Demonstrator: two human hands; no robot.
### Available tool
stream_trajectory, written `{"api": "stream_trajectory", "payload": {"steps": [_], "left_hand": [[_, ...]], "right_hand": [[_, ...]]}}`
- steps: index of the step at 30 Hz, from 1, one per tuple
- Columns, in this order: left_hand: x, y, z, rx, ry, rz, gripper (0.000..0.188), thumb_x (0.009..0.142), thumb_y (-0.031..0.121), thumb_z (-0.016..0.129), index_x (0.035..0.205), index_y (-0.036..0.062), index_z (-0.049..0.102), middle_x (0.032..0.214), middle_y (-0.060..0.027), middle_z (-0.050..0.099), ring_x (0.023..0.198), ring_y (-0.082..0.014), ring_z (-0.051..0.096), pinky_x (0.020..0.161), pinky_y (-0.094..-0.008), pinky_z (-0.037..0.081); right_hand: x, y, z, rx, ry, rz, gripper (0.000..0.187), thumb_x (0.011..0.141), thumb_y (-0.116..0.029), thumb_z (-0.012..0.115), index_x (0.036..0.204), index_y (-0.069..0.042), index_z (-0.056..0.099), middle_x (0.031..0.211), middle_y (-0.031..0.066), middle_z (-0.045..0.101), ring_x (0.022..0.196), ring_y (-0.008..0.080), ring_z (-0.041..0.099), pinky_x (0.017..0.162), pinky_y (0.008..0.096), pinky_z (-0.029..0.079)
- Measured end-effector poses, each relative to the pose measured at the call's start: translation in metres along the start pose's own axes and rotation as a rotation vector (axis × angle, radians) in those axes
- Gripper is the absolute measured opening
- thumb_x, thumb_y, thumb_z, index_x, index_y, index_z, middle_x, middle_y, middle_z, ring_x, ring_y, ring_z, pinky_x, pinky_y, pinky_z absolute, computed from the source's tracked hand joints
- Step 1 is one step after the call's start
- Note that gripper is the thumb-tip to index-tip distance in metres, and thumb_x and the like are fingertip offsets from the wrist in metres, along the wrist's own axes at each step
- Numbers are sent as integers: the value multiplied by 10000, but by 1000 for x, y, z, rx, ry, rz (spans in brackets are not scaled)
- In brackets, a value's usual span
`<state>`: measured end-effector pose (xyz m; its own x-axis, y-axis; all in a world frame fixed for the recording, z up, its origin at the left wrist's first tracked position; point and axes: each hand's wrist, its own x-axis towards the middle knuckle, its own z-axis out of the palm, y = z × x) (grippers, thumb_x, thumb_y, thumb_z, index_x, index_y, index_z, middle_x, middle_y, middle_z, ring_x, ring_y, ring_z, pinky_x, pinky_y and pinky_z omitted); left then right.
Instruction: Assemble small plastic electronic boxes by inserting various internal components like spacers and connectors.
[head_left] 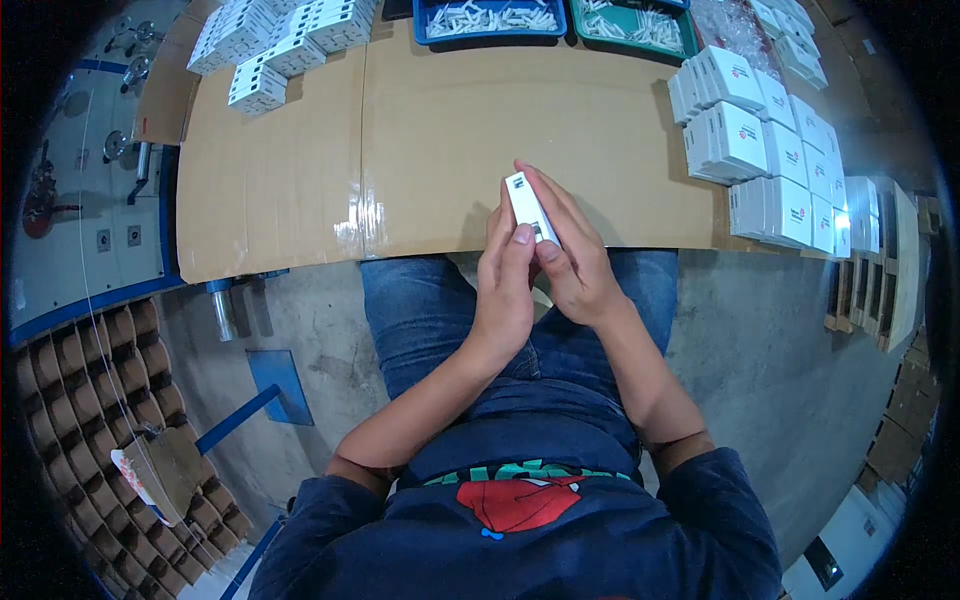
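Between my two palms sits a narrow white plastic housing (529, 207) with dark openings at its two ends, held above the near edge of the cardboard-covered table (440, 130). My left hand (508, 275) presses its left side, the thumb lying at the near end. My right hand (580, 265) closes on the other side, with its thumb beside the left one. The fingers hide the broad faces of the housing.
White housings (257, 88) are grouped at the far left, and more white units (728, 143) are stacked at the right. At the far edge stand a blue tray (488, 40) and a green tray (640, 50), both holding small white parts. Cardboard dividers (90, 380) lie at the lower left.
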<state>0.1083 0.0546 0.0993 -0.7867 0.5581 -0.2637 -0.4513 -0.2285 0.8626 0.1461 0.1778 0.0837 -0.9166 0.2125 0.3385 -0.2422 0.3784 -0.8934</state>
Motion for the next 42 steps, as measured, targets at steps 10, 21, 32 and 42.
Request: {"api": "stream_trajectory", "payload": {"steps": [10, 21, 32, 42], "left_hand": [[0, -5, 0, 38, -14, 7, 676, 1119, 357, 401, 1656, 20, 164, 1496, -113, 466, 1309, -202, 522, 1113, -353, 434], [2, 0, -4, 163, -68, 67, 850, 1022, 186, 672, 1646, -14, 130, 1506, -155, 457, 1421, -241, 451, 1176, -363, 357], [3, -3, -9, 158, -31, 51, 844, 1021, 280, 696, 1627, -39, 201, 1457, -153, 527, 1310, -216, 541, 1094, -350, 446], [4, -8, -10, 136, -37, 47, 796, 1040, 283, 666, 1607, -70, 233, 1428, -143, 551, 1280, -195, 553, 1083, -338, 445]], "right_hand": [[-1, 6, -5, 132, -15, 40, 623, 1079, -374, 471, 1526, 57, 433, 1568, 245, 454, 1441, 378, 458, 1190, 421, 349], [-3, 5, 0, 464, -40, 232, 977, 1011, -758, 231, 1587, 21, 358, 1635, 200, 373, 1508, 307, 364, 1232, 395, 264], [-4, 0, -3, 487, -53, 408, 809, 1070, -636, 357, 1558, 5, 430, 1401, 150, 613, 1238, 177, 556, 1089, 322, 415], [-4, 4, -6, 414, -25, 374, 651, 1106, -495, 417, 1491, 21, 519, 1459, 177, 581, 1340, 224, 531, 1139, 351, 394]]}}
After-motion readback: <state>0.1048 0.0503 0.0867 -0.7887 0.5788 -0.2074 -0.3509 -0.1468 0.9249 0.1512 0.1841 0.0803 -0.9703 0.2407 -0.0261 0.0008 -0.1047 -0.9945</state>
